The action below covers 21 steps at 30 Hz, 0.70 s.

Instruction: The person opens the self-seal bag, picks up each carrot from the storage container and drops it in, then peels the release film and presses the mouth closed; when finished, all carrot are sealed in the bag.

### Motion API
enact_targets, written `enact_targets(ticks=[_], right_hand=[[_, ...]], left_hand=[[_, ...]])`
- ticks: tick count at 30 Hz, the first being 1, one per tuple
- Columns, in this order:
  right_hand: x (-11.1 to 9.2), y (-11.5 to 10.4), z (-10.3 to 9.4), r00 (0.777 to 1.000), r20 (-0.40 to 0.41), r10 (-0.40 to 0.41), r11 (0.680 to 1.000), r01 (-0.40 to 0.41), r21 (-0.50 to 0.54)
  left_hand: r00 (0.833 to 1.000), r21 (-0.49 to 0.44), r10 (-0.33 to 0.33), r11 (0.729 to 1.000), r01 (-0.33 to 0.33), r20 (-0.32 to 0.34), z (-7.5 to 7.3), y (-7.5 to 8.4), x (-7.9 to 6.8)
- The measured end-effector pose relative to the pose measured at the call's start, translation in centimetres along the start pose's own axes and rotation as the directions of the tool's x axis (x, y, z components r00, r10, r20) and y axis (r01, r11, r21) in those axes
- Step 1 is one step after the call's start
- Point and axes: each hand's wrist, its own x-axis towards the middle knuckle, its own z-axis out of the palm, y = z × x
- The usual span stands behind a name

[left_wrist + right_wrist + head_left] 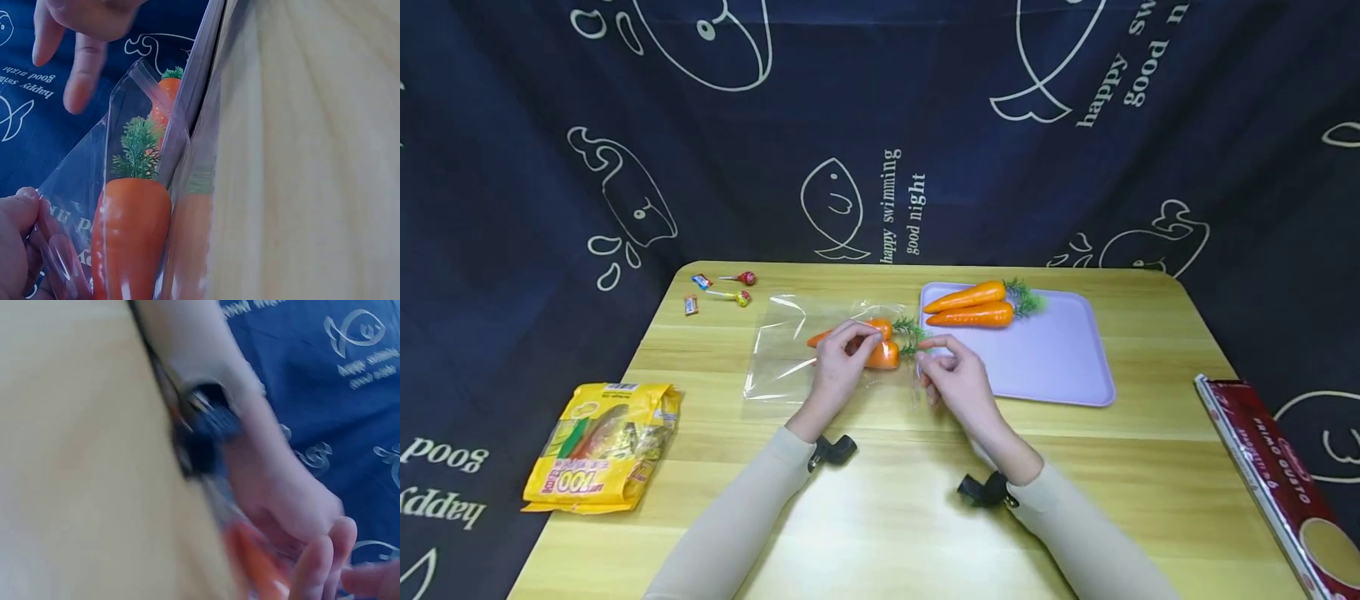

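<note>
A clear plastic bag lies on the table with two orange carrots inside, their green tops toward its open end at the right. My left hand pinches the bag's film between thumb and fingers; the left wrist view shows the film lifted there beside a carrot. Just off the bag's mouth is my right hand, near the green tops. In the left wrist view its fingers hang loosely above the raised film, holding nothing. The right wrist view is blurred.
A lilac tray behind my right hand bears two more carrots. Lollipops and small wrapped candies lie at the back left. A yellow snack bag sits at the left edge, a long red package at the right.
</note>
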Motion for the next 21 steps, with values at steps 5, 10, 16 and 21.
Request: enact_targets(ticks=[5, 10, 16, 21], right_hand=[[-1.9, 1.7, 3.6, 0.954, 0.134, 0.27, 0.883, -0.3, 0.362], [-1.1, 2.9, 5.5, 0.97, 0.045, 0.239, 0.887, -0.237, 0.397], [-1.3, 3.1, 5.8, 0.974, -0.004, 0.228, 0.922, -0.215, 0.323], [-1.5, 3.4, 6.0, 0.977, -0.017, 0.213, 0.938, -0.199, 0.284]], left_hand=[[1.0, 0.024, 0.012, 1.0, -0.011, -0.011, -0.5, 0.0, 0.3], [1.0, 0.029, 0.009, 1.0, -0.009, 0.022, -0.2, 0.0, 0.3], [0.981, 0.166, -0.053, 0.986, 0.021, 0.188, -1.2, 1.8, 1.6], [0.712, 0.36, -0.172, 0.925, -0.12, 0.68, -3.9, 4.3, 10.2]])
